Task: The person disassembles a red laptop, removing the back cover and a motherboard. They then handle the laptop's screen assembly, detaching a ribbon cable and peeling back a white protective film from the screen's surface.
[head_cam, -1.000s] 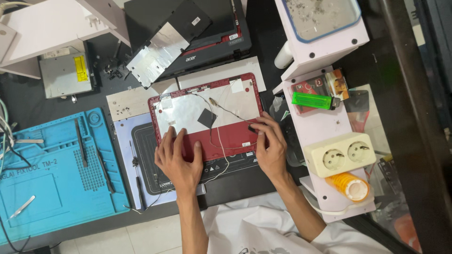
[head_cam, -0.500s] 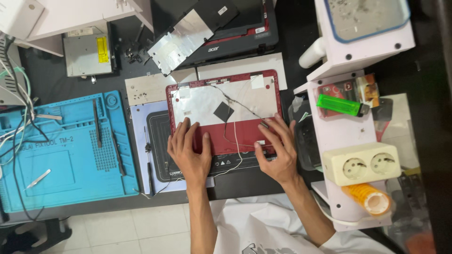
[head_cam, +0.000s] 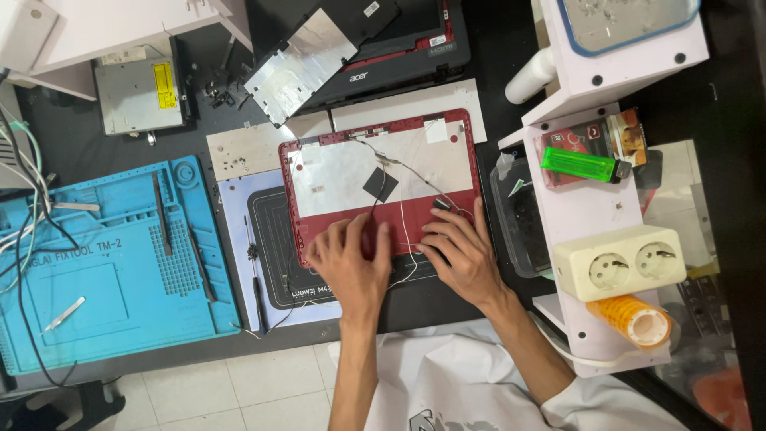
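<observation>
The black worktable carries everything, and its near edge runs just under both wrists, with tiled floor showing below it. Well to the left of the hands lies the blue repair mat, with slim tools on it and loose cables draped over its far-left side. Close to the right of the hands stands a white shelf unit, which hems that side in; on it rest a green lighter, a cream double socket and a roll of orange tape. Beyond the hands, further up the table, lie a second dark laptop shell, a silver shield plate and a grey optical drive.

The red laptop lid sits directly under and ahead of the fingers, back face up, resting on a dark mat. A small black square pad and thin wires cross its pale inner panel. A screwdriver lies just left of the left hand, parallel to the lid's edge.

The left hand lies flat with fingers spread, pressing on the lid's near edge, grasping nothing. The right hand rests likewise, fingertips on the lid's lower right corner near the wires, not closed around anything. Free room lies mainly between the lid and the blue mat.
</observation>
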